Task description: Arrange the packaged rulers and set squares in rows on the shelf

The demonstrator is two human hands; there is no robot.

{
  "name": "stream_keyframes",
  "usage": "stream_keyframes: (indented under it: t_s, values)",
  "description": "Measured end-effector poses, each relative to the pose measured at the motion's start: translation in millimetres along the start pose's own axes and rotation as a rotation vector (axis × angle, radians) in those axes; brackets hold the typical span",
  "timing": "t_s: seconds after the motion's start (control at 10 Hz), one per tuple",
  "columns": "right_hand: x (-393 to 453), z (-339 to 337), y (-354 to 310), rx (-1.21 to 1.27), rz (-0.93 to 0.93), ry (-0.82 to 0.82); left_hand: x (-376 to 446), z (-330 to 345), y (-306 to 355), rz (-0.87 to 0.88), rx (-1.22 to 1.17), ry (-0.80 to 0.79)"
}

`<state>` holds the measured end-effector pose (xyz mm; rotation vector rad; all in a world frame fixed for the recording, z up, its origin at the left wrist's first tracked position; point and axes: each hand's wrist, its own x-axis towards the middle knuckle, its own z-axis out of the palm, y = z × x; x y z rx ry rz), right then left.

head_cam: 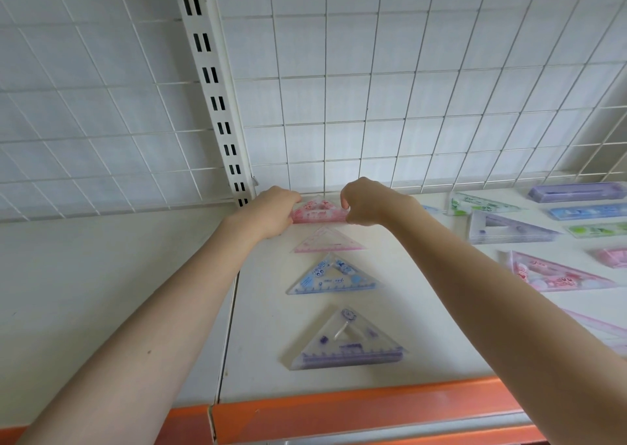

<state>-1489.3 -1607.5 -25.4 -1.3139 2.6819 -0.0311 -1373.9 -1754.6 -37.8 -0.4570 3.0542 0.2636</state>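
Soft, even, fairly bright light fills the scene with a cool, slightly washed-out white cast, and shadows are faint, only a pale smudge under the forearms and along the wire grid (339, 78) on the back wall. The wide-angle lens bends straight lines strongly, so the slotted upright (217, 98) leans and the grid fans outward toward the corners. Detail is soft overall, the print on the purple set square (346, 342) is smeared, and the packets at the right edge (590, 207) are blurred, with mild sheen on their plastic.
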Motion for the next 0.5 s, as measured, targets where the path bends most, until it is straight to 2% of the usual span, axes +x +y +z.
stream_keyframes:
  t_s: [0.4,0.5]
  values:
    - [-6.7,2.1,-1.1,0.007,0.004,0.052,-4.9,0.8,0.4,-0.035,-0.019,-0.009]
    - [-12.8,2.7,-0.8,0.035,0.006,0.159,-5.5,-7.8,6.2,-0.052,-0.004,0.063]
